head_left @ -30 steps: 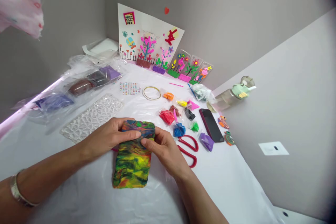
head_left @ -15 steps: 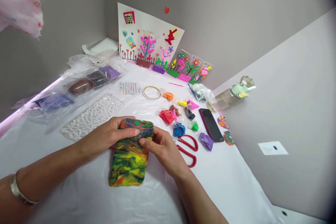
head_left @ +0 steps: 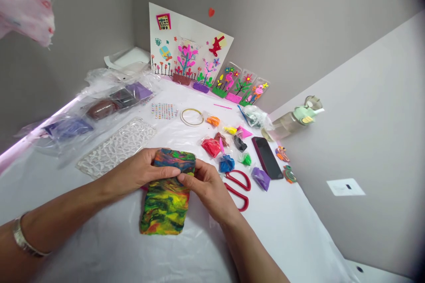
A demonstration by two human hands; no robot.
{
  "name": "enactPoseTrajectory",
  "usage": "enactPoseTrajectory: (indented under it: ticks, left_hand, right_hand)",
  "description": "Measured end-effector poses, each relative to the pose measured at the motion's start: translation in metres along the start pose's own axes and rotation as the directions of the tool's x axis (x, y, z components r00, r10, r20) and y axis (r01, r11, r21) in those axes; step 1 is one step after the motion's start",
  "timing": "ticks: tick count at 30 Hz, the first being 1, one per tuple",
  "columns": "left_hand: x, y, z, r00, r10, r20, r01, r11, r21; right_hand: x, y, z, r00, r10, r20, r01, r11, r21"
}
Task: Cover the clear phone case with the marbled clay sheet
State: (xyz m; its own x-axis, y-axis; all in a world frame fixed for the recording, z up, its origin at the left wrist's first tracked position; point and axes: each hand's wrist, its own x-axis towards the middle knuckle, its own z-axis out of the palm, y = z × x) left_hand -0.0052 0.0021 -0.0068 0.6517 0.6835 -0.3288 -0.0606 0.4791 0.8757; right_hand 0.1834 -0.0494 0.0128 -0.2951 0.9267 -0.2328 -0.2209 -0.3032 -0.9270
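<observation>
Between both hands is a phone case covered in swirled green, yellow, orange and blue clay, tilted above the white-covered table. My left hand grips its upper left edge, thumb lying across the clay and fingers hidden behind. My right hand holds the right edge, its thumb pressed on the clay close to the left thumb tip. Red-handled scissors lie just right of my right hand, their blades mostly hidden. Beyond my left forearm rests a clear textured sheet.
Small bags of coloured clay, including a red one and a purple one, spread across the right side near a phone. A bottle stands behind. Plastic-wrapped packs lie at left; decorated cases lean against the wall.
The clay-covered case has shifted and tilted slightly to the right. My left thumb has slid a little rightward across its top; both hands keep their hold.
</observation>
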Motion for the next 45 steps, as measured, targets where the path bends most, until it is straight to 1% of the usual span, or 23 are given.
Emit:
enactPoseTrajectory:
  ticks: [3,5,8,10,13,15,19,25,28,31,35,39,43,45]
  left_hand:
    - [-0.001,0.001,0.000,0.999,-0.005,-0.040,0.005,1.000,0.012]
    - [-0.001,0.001,0.000,0.996,0.001,-0.086,-0.003,1.000,-0.022]
    - [-0.002,0.003,0.001,0.992,-0.013,-0.126,0.001,0.996,-0.091]
    - [-0.002,0.006,0.001,0.993,-0.028,-0.111,0.016,0.994,-0.110]
    - [-0.001,0.007,0.000,0.999,-0.001,-0.050,-0.003,0.996,-0.091]
    - [0.000,0.004,-0.001,0.999,0.019,-0.040,-0.021,0.998,-0.061]
    - [0.003,-0.004,-0.004,0.996,0.027,-0.090,-0.031,0.999,-0.042]
    - [0.003,-0.002,-0.006,1.000,0.022,-0.012,-0.022,1.000,-0.008]
    - [0.002,-0.002,-0.007,1.000,0.011,-0.005,-0.011,1.000,0.018]
    - [0.001,-0.002,-0.007,1.000,0.006,0.008,-0.006,0.996,0.093]
    - [0.001,-0.002,-0.007,0.999,0.039,0.036,-0.044,0.988,0.150]
    - [0.001,-0.002,-0.006,0.999,0.032,0.032,-0.035,0.994,0.101]
    - [0.000,-0.002,-0.004,1.000,0.017,0.016,-0.017,1.000,0.002]
    - [-0.002,-0.001,-0.003,0.999,0.017,0.030,-0.017,1.000,-0.014]
  right_hand:
    - [0.000,-0.001,0.000,1.000,-0.003,0.025,0.003,1.000,-0.001]
    - [0.000,0.000,-0.001,1.000,0.015,0.027,-0.014,1.000,-0.012]
    - [-0.001,0.002,-0.004,0.999,0.042,-0.030,-0.043,0.998,-0.042]
    - [-0.001,0.003,-0.006,0.995,0.038,-0.088,-0.042,0.998,-0.049]
    - [0.000,0.005,-0.007,0.990,0.022,-0.139,-0.027,0.999,-0.032]
    - [0.000,0.005,-0.006,0.989,0.015,-0.147,-0.020,0.999,-0.029]
    - [0.001,0.006,-0.005,0.991,-0.007,-0.131,0.002,0.999,-0.038]
    - [0.001,0.005,-0.007,0.988,-0.015,-0.156,0.016,1.000,0.002]
    - [0.000,0.003,-0.005,0.995,-0.005,-0.103,0.007,1.000,0.018]
    - [0.000,0.001,-0.001,0.999,0.011,-0.040,-0.011,1.000,0.019]
    - [-0.001,0.001,0.001,0.998,0.000,-0.068,0.002,1.000,0.027]
    - [-0.001,0.001,0.000,0.997,-0.013,-0.078,0.013,1.000,0.002]
    - [-0.001,0.000,0.000,0.999,-0.022,-0.037,0.022,1.000,0.003]
    - [-0.001,0.000,0.001,1.000,-0.004,-0.019,0.004,1.000,0.019]
